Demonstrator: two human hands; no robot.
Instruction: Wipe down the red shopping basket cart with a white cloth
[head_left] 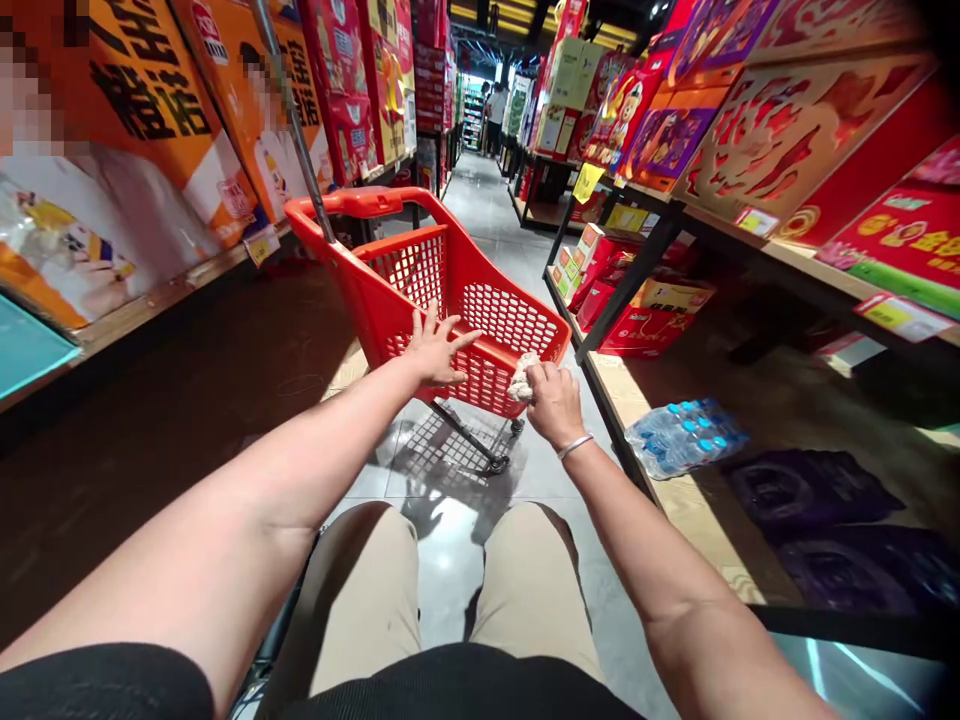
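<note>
A red plastic shopping cart (506, 310) with perforated walls stands at an angle ahead of my knees. Over its near side my left hand (437, 348) is spread, fingers apart, with nothing in it. Whether the palm touches the cart cannot be made out. My right hand (553, 400), a silver bangle on the wrist, has its fingers closed round a crumpled off-white cloth (523, 378). The cloth is at the outside of the cart's near right corner. My right palm faces down and is hidden.
Shelves of orange boxes (180, 110) line the left. On the right are a shelf edge (806, 258) with gift boxes and, below, a pack of water bottles (686, 438). A metal pole (296, 125) rises by the cart. People (495, 112) stand far down the aisle.
</note>
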